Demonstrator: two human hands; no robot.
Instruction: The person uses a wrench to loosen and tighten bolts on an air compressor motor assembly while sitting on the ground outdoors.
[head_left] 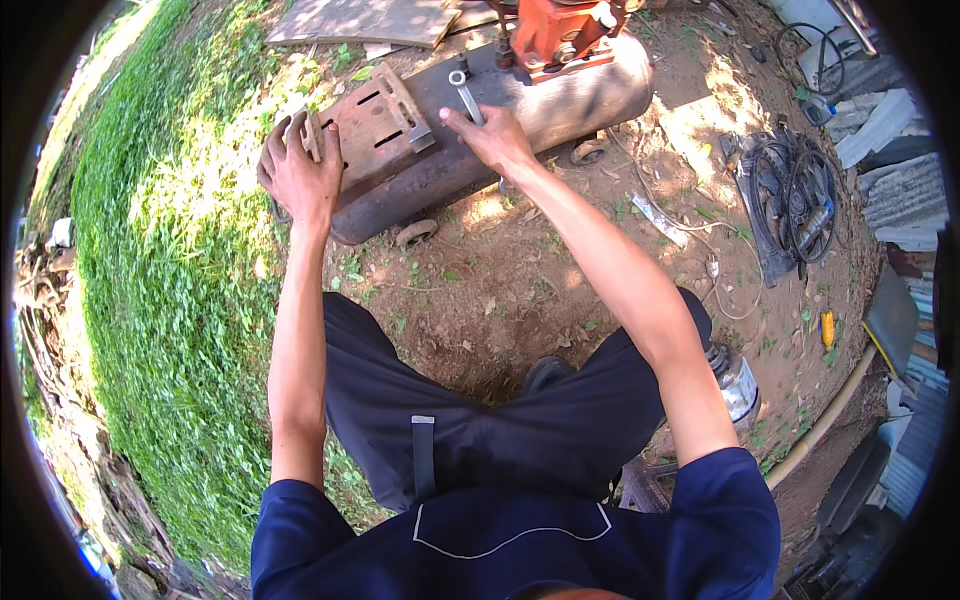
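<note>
A rusty grey cylindrical tank (560,105) lies on the dirt in front of me, with a slotted metal plate (375,125) on its left part and an orange machine unit (555,35) at its far end. My left hand (298,172) grips the plate's left edge, fingers curled over it. My right hand (492,138) rests on top of the tank and holds the lower end of a silver ring wrench (466,95), whose ring end points away from me. Small wheels (416,234) show under the tank.
Thick green grass (170,250) covers the left side. A coil of black cables (795,195) lies on the dirt at right, near corrugated sheets (900,190). A metal cylinder (738,385) sits by my right knee. A hose (825,420) runs at lower right. A flat board (360,20) lies beyond the tank.
</note>
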